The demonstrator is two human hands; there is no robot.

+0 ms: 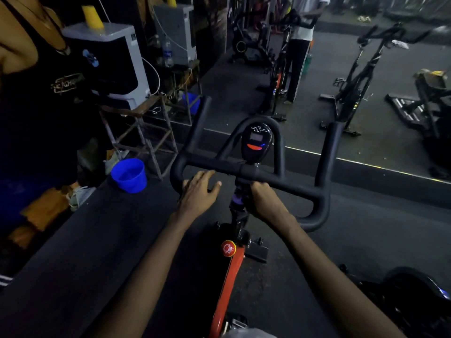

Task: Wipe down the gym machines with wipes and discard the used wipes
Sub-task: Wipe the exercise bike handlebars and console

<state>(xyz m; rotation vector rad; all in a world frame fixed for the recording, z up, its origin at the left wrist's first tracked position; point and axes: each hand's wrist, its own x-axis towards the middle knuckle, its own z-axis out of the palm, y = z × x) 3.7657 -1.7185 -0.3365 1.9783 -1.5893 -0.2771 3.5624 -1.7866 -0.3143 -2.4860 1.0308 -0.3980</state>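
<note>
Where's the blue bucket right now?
In the head view, the blue bucket sits on the floor, left of the handlebar, beside the metal stand.

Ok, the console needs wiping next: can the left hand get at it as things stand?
Probably yes: the left hand is open at the handlebar, holding nothing, and nothing stands between it and the console just above.

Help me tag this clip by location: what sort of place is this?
Most likely a gym: a spin bike's handlebar and console right in front, another exercise bike beyond, and a dark matted floor.
</note>
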